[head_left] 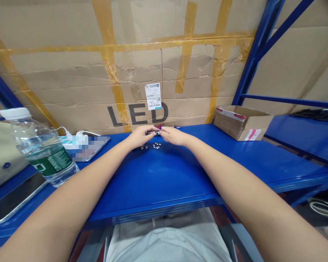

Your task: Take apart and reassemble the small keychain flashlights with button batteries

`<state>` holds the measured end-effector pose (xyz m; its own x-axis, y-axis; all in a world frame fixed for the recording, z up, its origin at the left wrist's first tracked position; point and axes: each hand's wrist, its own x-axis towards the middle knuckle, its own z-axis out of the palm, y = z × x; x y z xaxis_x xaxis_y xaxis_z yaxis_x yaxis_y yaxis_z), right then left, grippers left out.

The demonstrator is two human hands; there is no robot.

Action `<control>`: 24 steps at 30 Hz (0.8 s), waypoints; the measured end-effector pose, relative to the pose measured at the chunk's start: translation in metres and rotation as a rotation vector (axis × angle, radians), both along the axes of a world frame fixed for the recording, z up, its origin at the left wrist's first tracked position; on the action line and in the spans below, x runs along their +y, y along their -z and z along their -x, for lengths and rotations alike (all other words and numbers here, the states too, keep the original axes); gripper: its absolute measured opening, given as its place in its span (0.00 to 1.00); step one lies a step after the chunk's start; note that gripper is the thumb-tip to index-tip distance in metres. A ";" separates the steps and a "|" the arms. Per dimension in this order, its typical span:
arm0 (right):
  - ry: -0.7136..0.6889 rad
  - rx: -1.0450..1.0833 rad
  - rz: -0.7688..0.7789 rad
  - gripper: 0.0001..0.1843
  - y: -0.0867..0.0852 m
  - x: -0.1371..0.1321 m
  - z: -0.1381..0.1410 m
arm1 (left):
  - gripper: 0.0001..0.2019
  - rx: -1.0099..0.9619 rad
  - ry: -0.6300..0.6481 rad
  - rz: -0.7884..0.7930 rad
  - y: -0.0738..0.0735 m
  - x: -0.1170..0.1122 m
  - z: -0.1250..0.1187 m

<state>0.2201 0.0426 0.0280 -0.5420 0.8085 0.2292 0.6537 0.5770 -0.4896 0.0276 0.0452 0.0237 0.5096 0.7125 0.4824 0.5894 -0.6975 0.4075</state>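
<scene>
Left hand (140, 137) and right hand (174, 135) together, fingertips (156, 131) pinching a tiny part (154, 133), type unclear. More small metal fittings (150, 146) lie loose on the blue steel shelf (164, 182), just below. Likely light, hard, slippery: grip by edges.

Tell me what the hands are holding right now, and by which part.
The left hand and right hand meet around a small metallic part; the fingers hide it, so neither its identity nor the place of the hold can be told.
</scene>
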 end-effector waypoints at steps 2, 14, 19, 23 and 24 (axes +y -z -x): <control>0.022 -0.060 -0.115 0.12 0.002 0.002 0.003 | 0.12 -0.004 -0.021 -0.012 0.001 0.000 0.000; 0.270 -0.077 -0.177 0.18 0.009 0.006 0.016 | 0.09 -0.186 -0.172 0.023 0.002 -0.004 -0.016; 0.329 -0.117 -0.169 0.17 0.009 0.003 0.016 | 0.08 -0.128 -0.176 -0.022 0.003 -0.005 -0.015; 0.372 -0.148 -0.175 0.16 0.007 -0.002 0.019 | 0.10 -0.160 -0.164 -0.013 0.007 -0.003 -0.016; 0.380 -0.146 -0.172 0.16 0.006 -0.003 0.019 | 0.10 -0.164 -0.166 -0.010 0.007 -0.003 -0.016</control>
<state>0.2007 0.0391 0.0217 -0.2502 0.9133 0.3213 0.8905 0.3473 -0.2939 0.0440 0.0422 0.0168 0.2994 0.7747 0.5569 0.6230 -0.6009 0.5009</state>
